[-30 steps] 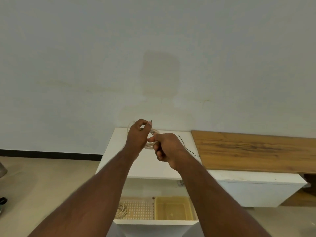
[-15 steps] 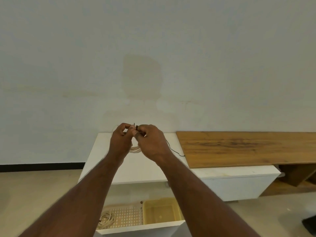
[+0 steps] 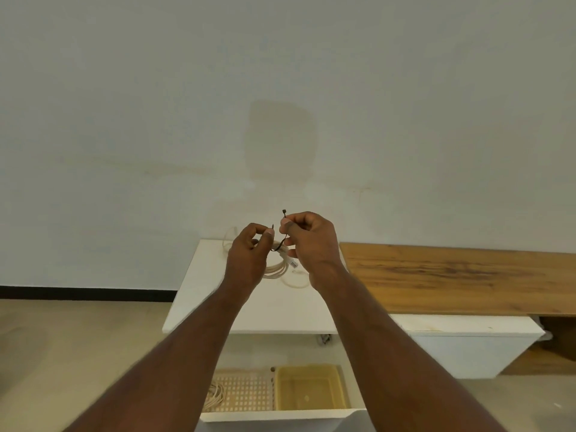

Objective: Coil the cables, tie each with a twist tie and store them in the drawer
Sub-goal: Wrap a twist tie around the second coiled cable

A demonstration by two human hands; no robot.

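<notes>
A: Both hands are up over the white cabinet top (image 3: 249, 307), and the coiled cable (image 3: 278, 269) hangs between them, its loop drooping downward just above the surface.

B: The black twist tie (image 3: 279, 243) runs upward across the coil. The right hand (image 3: 308, 241) pinches its upper end between thumb and forefinger, tip poking straight up. The left hand (image 3: 249, 254) nips the lower end, fingers curled in.

A: Half a second ago those hands were knuckle to knuckle; now they've drawn apart, and the tie's two ends stand separate.

B: Below, the open drawer (image 3: 280, 414) holds another coiled cable (image 3: 215, 397) on its perforated tray (image 3: 246, 391), beside a yellow bin (image 3: 311, 388).
</notes>
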